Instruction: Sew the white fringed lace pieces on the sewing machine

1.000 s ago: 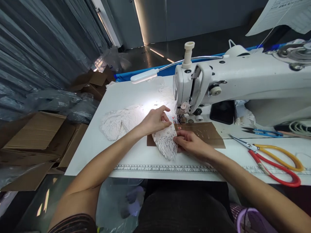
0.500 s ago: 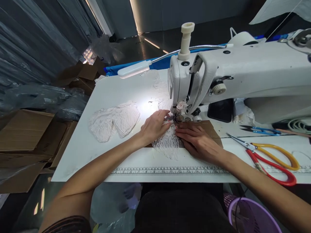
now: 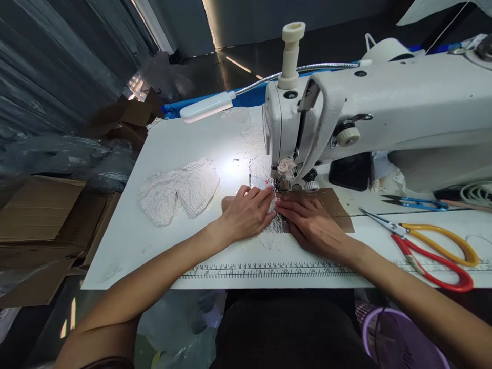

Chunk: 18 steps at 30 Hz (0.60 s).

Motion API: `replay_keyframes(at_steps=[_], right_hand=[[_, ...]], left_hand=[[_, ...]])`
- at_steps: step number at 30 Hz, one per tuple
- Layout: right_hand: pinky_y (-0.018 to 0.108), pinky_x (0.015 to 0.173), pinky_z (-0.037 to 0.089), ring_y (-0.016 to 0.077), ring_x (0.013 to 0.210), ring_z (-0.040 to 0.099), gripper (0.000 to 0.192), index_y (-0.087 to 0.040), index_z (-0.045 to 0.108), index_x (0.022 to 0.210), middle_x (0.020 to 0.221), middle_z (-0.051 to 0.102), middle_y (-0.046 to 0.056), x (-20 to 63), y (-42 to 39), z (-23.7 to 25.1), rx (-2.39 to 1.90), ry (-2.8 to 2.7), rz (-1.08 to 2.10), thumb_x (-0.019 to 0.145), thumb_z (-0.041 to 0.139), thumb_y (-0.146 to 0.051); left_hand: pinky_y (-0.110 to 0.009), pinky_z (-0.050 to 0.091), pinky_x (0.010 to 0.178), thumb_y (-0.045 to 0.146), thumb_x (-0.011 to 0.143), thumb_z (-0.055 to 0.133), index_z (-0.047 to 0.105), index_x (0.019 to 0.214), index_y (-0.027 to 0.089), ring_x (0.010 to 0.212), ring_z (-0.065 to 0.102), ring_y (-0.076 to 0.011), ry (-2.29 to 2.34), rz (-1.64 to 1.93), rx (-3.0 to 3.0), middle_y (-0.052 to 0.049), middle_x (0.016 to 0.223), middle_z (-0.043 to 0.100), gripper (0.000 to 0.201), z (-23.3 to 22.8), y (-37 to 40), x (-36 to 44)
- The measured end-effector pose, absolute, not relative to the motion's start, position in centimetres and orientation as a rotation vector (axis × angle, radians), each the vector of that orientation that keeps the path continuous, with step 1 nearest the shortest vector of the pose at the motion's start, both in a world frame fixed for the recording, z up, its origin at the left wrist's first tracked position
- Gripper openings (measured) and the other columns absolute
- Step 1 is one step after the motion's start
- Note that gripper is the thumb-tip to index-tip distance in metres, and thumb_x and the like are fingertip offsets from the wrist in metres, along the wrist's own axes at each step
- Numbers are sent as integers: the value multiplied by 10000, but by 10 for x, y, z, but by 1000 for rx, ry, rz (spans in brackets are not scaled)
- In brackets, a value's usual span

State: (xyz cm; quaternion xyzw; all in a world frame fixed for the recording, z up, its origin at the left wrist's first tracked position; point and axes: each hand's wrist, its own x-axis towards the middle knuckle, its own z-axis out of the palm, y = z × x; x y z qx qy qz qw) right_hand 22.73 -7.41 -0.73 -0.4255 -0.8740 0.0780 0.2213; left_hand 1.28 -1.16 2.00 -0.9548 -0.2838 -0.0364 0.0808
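Note:
A strip of white lace (image 3: pixel 272 239) with a fringe lies under the presser foot of the sewing machine (image 3: pixel 280 128) and runs toward the table's front. On its left side my left hand (image 3: pixel 249 210) rests palm down, fingers stretched over the lace just before the foot. My right hand (image 3: pixel 313 223) lies flat to the right, its fingertips touching the lace edge close to the needle area. Beneath both hands is a brown sheet (image 3: pixel 336 207). Small red marks show near the foot; the needle tip itself is too small to make out.
More white lace pieces (image 3: pixel 180 189) lie on the left of the table. Scissors with red and yellow handles (image 3: pixel 423 246), blue thread snips (image 3: pixel 418 203) and a black phone-like slab (image 3: pixel 350 170) sit at the right. A lamp (image 3: pixel 207 106) lights the table. A printed ruler (image 3: pixel 269 270) edges the front.
My left hand has shifted a little toward me, now covering more of the lace. My right hand stays nearly in place. The view has moved slightly.

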Motion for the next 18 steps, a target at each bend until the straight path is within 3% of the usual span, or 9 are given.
replay_keyframes(at_steps=[7,18], right_hand=[[493,879,459,335,1095,480,385,-174,567,1323,1255,549,163,216,-75,-2,-1458,-2350,119,955,457,-198],[509,811,439,355,1012,482,440,-175,575,1320,1211,541,183,210,-79,-2,-1505,-2410,28,889,495,-144]], left_hand=[[-487,358,976,385,1025,382,522,1360,121,1144,516,-298,-852,-214,-2995,-150,1447,510,449,18,11,8],[-520,325,1024,395,1003,418,502,1364,109,1230,489,-321,-914,-344,-3056,-165,1439,521,468,11,6,5]])
